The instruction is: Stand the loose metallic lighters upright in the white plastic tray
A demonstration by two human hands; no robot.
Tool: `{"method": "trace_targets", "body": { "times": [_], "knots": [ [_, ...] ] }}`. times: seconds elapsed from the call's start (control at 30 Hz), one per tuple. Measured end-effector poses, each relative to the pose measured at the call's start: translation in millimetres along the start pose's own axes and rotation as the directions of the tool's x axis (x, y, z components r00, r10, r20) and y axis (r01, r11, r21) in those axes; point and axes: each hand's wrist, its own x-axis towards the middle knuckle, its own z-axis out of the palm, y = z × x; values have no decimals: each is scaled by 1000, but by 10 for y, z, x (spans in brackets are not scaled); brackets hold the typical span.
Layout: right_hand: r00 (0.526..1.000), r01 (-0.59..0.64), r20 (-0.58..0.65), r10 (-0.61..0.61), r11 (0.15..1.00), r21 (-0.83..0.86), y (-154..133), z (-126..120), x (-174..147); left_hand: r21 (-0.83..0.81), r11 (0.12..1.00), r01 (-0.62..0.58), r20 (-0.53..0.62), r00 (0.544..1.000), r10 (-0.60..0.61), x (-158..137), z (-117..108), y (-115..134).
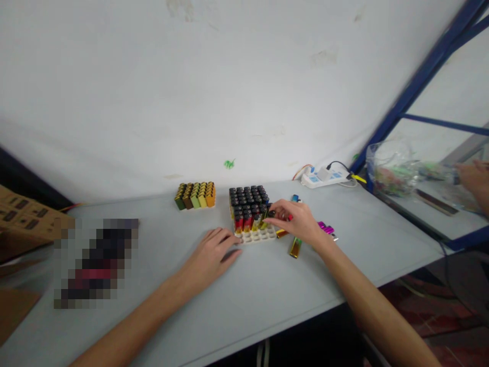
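Upright lighters (248, 201) with black tops fill several rows of a white tray (255, 236). Its front row of holes shows bare, and red and yellow bodies stand just behind it. At the tray's right side my right hand (298, 219) pinches a lighter (265, 220), partly hidden by the fingers. My left hand (217, 247) lies on the table with fingers stretched out, its fingertips at the tray's front left corner. Loose lighters, one gold (294, 247) and some magenta (326, 228), lie under and beside my right hand.
A block of gold-topped lighters (196, 196) stands at the back left. At the back right lies a white power strip (324, 177) with cables. A cardboard box (28, 216) is at far left. Beyond the blue frame (405, 102), another person's hand (476, 181) is near a plastic bag (393, 171).
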Motion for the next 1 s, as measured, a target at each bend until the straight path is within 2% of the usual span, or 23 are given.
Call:
{"method": "trace_targets", "body": {
  "times": [0.3,0.57,0.83,1.0],
  "knots": [
    [999,-29,-20,27,998,-64,4,89,-19,-8,1000,-5,15,1000,5,0,-24,6],
    [999,-50,-8,50,999,-16,71,36,4,-17,1000,0,20,1000,0,3,-20,5],
    [998,-61,25,60,998,26,-6,56,9,-7,1000,-8,5,1000,8,0,-17,2],
    [986,-162,-35,164,985,57,-23,-151,14,-24,1000,-13,-2,1000,13,0,-18,-4]
  ]
}}
